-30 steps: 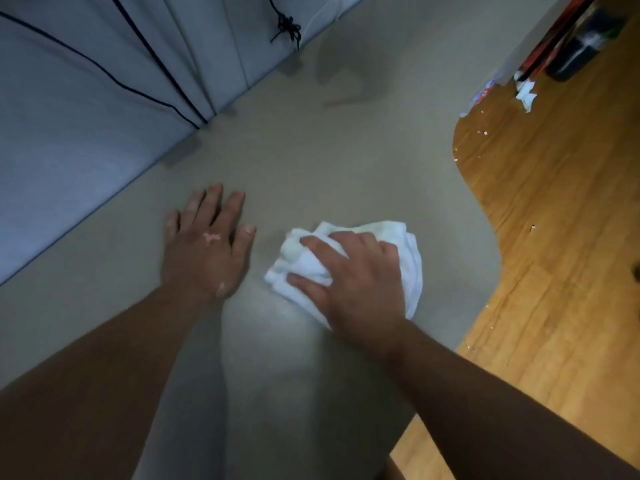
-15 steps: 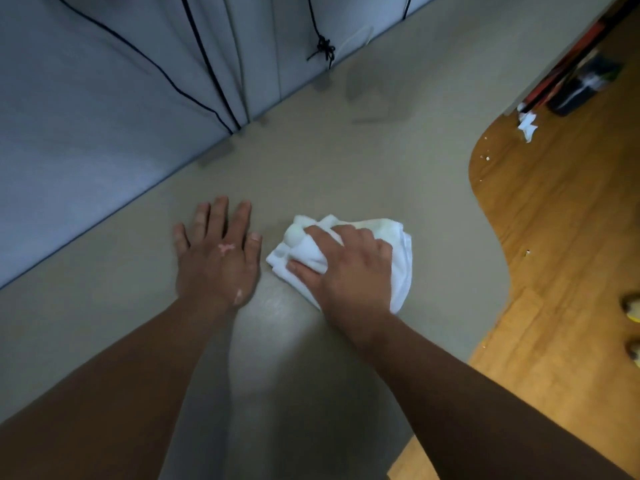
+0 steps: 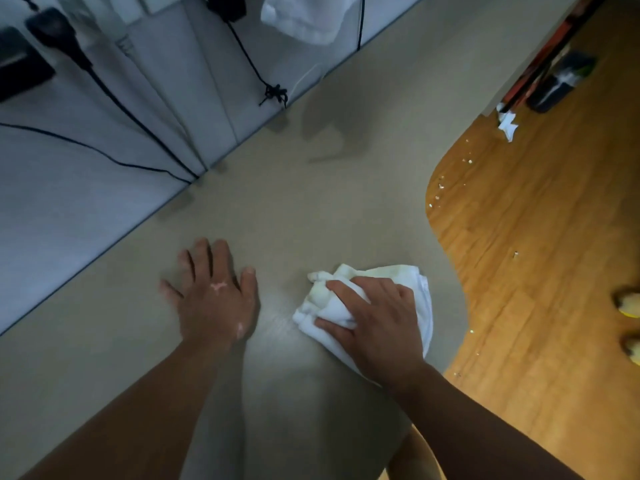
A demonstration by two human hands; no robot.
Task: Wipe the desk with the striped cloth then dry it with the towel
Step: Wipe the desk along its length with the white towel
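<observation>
Towel (image 3: 425, 299), white and bunched, with no stripes to be made out on it, is pressed onto the counter (image 3: 311, 209) close to the curved right edge. It is gripped by the right hand (image 3: 377, 320), whose fingers are curled over the folds with the thumb tucked at the near side. The left hand (image 3: 216, 299) is laid flat on the counter just beside it, fingers spread and released, nothing held. From the head view, the drying stage is judged to be under way and the wiping stage finished, since no striped cloth is seen. A faint sheen (image 3: 277, 317) is noticed between the two hands, so some damp may remain there, and the far part of the counter is likely left to be covered.

The counter is a plain grey-beige, bounded at the back by a pale partition (image 3: 86, 202) down which black cables (image 3: 114, 98) are run, one of them knotted (image 3: 275, 93). Another white cloth (image 3: 304, 19) is hung at the top edge. To the right a wooden floor (image 3: 536, 254) is shown, scattered with white specks (image 3: 441, 187) and a crumpled scrap (image 3: 507, 124)
</observation>
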